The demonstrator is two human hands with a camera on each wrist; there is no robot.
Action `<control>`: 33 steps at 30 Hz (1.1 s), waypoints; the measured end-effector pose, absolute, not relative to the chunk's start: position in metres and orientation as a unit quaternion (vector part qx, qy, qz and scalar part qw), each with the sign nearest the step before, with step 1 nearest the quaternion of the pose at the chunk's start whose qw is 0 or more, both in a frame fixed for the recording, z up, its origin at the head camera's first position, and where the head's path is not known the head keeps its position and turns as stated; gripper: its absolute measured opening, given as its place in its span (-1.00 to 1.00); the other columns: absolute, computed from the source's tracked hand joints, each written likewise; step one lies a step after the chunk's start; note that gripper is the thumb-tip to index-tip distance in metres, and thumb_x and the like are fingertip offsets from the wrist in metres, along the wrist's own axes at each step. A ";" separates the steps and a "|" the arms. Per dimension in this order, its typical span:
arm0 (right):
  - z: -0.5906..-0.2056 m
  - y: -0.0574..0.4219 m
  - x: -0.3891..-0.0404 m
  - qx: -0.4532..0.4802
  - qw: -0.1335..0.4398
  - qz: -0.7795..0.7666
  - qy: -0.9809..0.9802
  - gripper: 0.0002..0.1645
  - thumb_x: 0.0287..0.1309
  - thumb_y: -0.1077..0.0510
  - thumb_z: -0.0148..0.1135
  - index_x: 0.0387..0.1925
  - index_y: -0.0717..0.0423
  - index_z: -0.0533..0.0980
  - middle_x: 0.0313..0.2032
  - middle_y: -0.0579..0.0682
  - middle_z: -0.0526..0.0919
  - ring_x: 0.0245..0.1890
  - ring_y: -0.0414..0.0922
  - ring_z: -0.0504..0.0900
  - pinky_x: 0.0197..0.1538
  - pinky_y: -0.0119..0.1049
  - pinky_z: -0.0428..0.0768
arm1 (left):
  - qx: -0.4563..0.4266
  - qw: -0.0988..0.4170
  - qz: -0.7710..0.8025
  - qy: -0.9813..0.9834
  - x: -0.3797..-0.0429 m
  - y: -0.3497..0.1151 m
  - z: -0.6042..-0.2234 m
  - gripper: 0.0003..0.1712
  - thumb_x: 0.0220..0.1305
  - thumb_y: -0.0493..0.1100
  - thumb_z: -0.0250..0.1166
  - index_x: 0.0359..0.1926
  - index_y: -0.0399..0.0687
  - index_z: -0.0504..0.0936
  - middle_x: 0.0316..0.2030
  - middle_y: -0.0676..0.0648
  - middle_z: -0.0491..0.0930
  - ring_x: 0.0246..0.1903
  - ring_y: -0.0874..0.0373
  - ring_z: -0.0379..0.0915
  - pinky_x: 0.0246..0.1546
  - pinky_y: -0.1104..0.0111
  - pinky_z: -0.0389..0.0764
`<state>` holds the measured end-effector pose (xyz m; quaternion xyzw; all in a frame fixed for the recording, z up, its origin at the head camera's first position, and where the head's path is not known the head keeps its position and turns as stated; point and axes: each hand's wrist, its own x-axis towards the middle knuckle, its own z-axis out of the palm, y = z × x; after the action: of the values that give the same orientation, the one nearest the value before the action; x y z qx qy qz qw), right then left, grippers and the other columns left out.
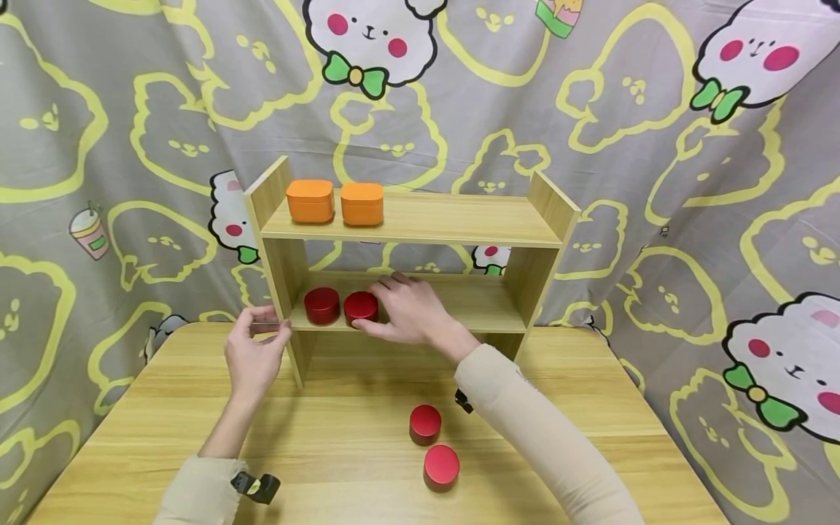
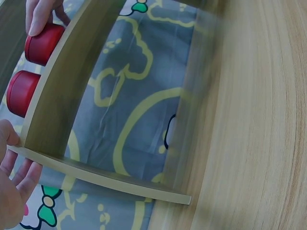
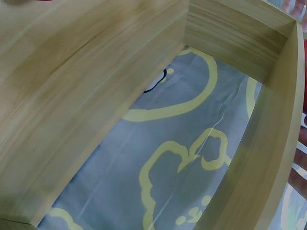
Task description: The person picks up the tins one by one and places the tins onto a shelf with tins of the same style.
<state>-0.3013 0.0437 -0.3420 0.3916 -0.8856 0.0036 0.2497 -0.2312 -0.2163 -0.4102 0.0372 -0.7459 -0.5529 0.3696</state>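
On the middle board of a small wooden shelf (image 1: 426,237) stand two round red tins side by side. My right hand (image 1: 410,310) grips the right-hand red tin (image 1: 360,308), thumb at its front and fingers around its far side. The other red tin (image 1: 321,306) sits just left of it, near the side panel. With thumb and fingers on either side, my left hand (image 1: 252,357) holds the front edge of the left side panel (image 2: 96,175). In the right wrist view, only some fingers (image 3: 298,165) show past the board's edge.
Two orange boxes (image 1: 310,201) (image 1: 362,204) stand at the left of the top board. Two more red tins (image 1: 425,424) (image 1: 441,467) stand on the wooden table (image 1: 341,452) in front of the shelf. A patterned curtain (image 1: 499,95) hangs behind.
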 end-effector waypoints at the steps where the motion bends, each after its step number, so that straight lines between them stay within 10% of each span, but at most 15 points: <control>1: -0.342 0.043 -0.302 0.391 0.249 0.005 -0.886 -0.26 0.28 -0.55 0.16 0.07 -0.06 0.64 -0.01 -0.10 0.77 0.06 -0.06 0.74 -0.06 -0.19 0.81 | 0.038 0.369 -0.553 -0.746 -0.231 -0.216 -0.410 -0.74 0.20 -0.43 0.39 -0.06 -0.34 0.66 -0.33 0.37 0.57 -0.36 0.60 0.57 -0.31 0.78 0.67; 33: -0.348 0.050 -0.301 0.389 0.284 0.018 -0.876 -0.28 0.33 -0.51 0.15 0.17 -0.10 0.62 0.05 -0.10 0.76 0.05 -0.07 0.75 -0.07 -0.20 0.81 | 0.045 0.369 -0.546 -0.751 -0.230 -0.215 -0.410 -0.74 0.21 -0.42 0.39 -0.06 -0.34 0.65 -0.33 0.37 0.56 -0.36 0.61 0.57 -0.30 0.79 0.65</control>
<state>-0.3012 0.0501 -0.3482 0.3889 -0.8763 0.0177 0.2836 -0.2301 -0.2146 -0.4095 0.0455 -0.7507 -0.5457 0.3695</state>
